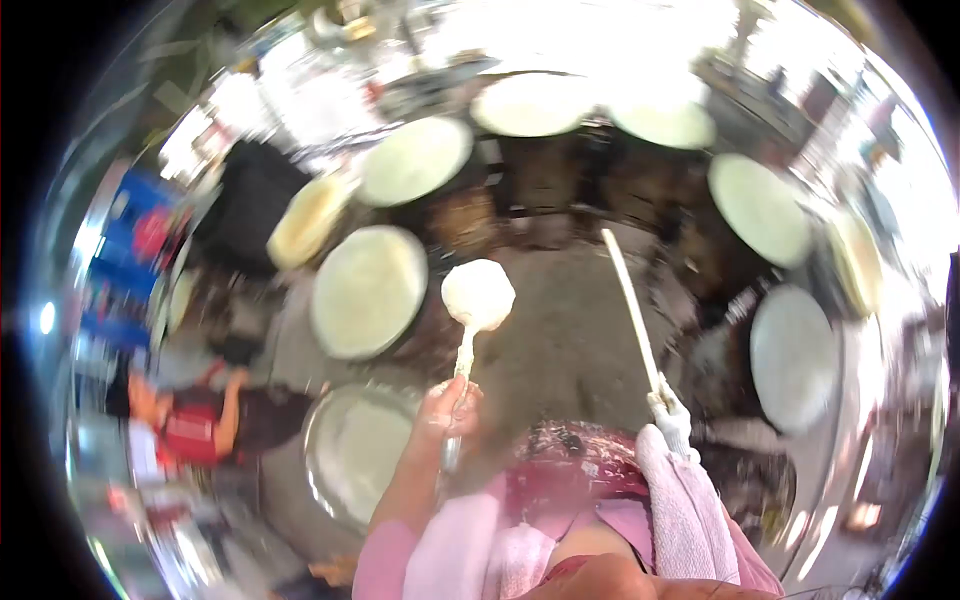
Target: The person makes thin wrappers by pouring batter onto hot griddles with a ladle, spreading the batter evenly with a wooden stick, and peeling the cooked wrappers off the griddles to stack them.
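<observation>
My left hand, bare, is closed round the handle of a ladle. Pale batter coats its round head and runs down onto the handle. In a white glove, my right hand grips a long thin pale stick, which points forward and away from me. The ladle and the stick are apart, both held over the dark floor. Left of my left forearm stands a wide metal basin with pale liquid in it. The nearest round pale top to the ladle is a steamer cover.
Several round pale covers on dark stands curve around me, including one cover at the right. Another person in red is at the left. The far background is overexposed, and much is blurred.
</observation>
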### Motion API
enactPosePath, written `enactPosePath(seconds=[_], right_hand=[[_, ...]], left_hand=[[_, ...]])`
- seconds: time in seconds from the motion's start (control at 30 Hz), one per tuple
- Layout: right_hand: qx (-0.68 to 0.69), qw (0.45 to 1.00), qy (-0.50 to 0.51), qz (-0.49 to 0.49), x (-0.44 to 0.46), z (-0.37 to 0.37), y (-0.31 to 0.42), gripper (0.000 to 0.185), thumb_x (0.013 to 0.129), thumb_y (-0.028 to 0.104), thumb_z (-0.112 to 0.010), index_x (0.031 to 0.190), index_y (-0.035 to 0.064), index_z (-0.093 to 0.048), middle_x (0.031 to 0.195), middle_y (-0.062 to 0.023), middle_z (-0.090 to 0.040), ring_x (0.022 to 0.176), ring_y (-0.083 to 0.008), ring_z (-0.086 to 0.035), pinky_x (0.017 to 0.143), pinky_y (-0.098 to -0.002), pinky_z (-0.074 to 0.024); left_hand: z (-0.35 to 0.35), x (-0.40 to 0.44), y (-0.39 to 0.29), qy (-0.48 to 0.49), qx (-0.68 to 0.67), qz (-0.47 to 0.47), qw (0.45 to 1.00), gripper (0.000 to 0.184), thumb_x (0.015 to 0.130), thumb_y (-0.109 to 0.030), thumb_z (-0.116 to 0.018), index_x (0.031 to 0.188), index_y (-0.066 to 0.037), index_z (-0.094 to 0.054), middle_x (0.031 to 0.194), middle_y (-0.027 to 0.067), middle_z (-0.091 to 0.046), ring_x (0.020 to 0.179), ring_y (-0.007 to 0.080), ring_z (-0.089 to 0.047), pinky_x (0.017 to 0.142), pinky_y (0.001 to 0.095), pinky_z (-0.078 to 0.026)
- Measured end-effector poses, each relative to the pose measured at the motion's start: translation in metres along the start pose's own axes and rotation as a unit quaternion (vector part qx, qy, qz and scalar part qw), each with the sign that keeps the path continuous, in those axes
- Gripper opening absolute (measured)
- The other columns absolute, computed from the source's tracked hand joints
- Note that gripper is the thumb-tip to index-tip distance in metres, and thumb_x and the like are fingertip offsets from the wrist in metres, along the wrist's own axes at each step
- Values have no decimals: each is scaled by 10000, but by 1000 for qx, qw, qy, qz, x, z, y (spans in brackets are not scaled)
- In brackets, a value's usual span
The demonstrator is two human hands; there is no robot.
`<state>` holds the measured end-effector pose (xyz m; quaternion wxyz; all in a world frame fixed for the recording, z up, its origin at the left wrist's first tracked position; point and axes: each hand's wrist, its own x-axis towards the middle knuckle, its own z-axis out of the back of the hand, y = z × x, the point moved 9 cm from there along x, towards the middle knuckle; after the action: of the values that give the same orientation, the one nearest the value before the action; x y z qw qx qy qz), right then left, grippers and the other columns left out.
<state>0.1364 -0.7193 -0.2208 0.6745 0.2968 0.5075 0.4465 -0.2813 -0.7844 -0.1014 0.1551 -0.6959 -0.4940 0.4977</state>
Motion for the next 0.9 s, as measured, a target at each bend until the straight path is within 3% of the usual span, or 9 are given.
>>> enactPosePath(seconds=[0.17, 0.27, 0.4, 0.5, 0.57, 0.67, 0.8, 0.87, 0.9], right_hand=[[108, 962, -246, 45, -63, 108, -127, 512, 940, 154, -663, 1413, 35, -506, 1242, -74, -662, 1000, -70, -577, 886, -231, -465], [194, 912, -356, -67, -118, 166, -199, 508, 939, 146, -668, 1410, 36, -512, 1211, -39, -664, 940, -60, -575, 846, -227, -479], [300, 826, -464, -112, -181, 233, -192, 543, 947, 132, -657, 1452, 65, -470, 957, 36, -621, 688, -20, -475, 602, -182, -424], [344, 796, -493, -76, -175, 274, -224, 536, 973, 137, -619, 1474, 76, -439, 904, 50, -581, 641, -17, -425, 551, -177, -383], [375, 776, -505, -55, -162, 289, -235, 525, 985, 139, -600, 1479, 80, -432, 895, 59, -572, 650, -18, -424, 558, -179, -391], [376, 757, -532, -45, -146, 325, -189, 528, 989, 137, -599, 1484, 85, -422, 911, 57, -566, 672, -10, -417, 576, -169, -389], [51, 758, -650, -30, -120, 355, -159, 531, 979, 187, -622, 1473, 117, -438, 989, -41, -702, 717, -88, -543, 660, -274, -484], [40, 788, -550, -274, -100, 344, -175, 579, 942, 305, -662, 1471, 239, -437, 1011, -217, -684, 809, -254, -680, 720, -361, -513], [25, 795, -520, -311, -89, 336, -187, 586, 953, 366, -616, 1485, 235, -409, 963, -217, -681, 809, -326, -670, 721, -416, -509]], left_hand=[[-167, 101, 40, 237, 60, 203, 948, 390, 1064, -350, -408, 1006, -23, -613, 569, -72, -393, 352, 58, -298, 381, 240, -256], [-289, 132, 81, 365, 0, 324, 873, 418, 1076, -334, -370, 1060, 9, -609, 569, -50, -406, 330, 59, -288, 357, 231, -262], [-444, 132, 130, 378, -101, 456, 799, 410, 1076, -295, -372, 1107, 63, -569, 602, -29, -428, 301, 55, -275, 300, 213, -260], [-539, 138, 188, 434, -24, 445, 783, 411, 1076, -310, -365, 1099, 47, -567, 595, -41, -423, 299, 58, -277, 316, 217, -249], [-581, 152, 220, 394, 165, 367, 826, 391, 1060, -360, -402, 1015, -9, -567, 556, -66, -391, 303, 55, -278, 366, 248, -255], [-640, 175, 290, 453, 293, 293, 790, 411, 1050, -381, -425, 975, 4, -548, 563, -31, -374, 352, 91, -310, 378, 260, -238], [-676, 201, 386, 465, 344, 227, 783, 378, 1033, -332, -497, 1003, 42, -533, 600, -21, -430, 429, 69, -374, 410, 241, -261], [-675, 224, 431, 463, 384, 174, 780, 322, 1009, -281, -543, 997, 41, -544, 613, -7, -466, 428, 82, -394, 409, 250, -289], [-672, 234, 444, 462, 402, 148, 776, 296, 996, -255, -567, 994, 40, -549, 620, -1, -483, 427, 89, -404, 408, 254, -303]])
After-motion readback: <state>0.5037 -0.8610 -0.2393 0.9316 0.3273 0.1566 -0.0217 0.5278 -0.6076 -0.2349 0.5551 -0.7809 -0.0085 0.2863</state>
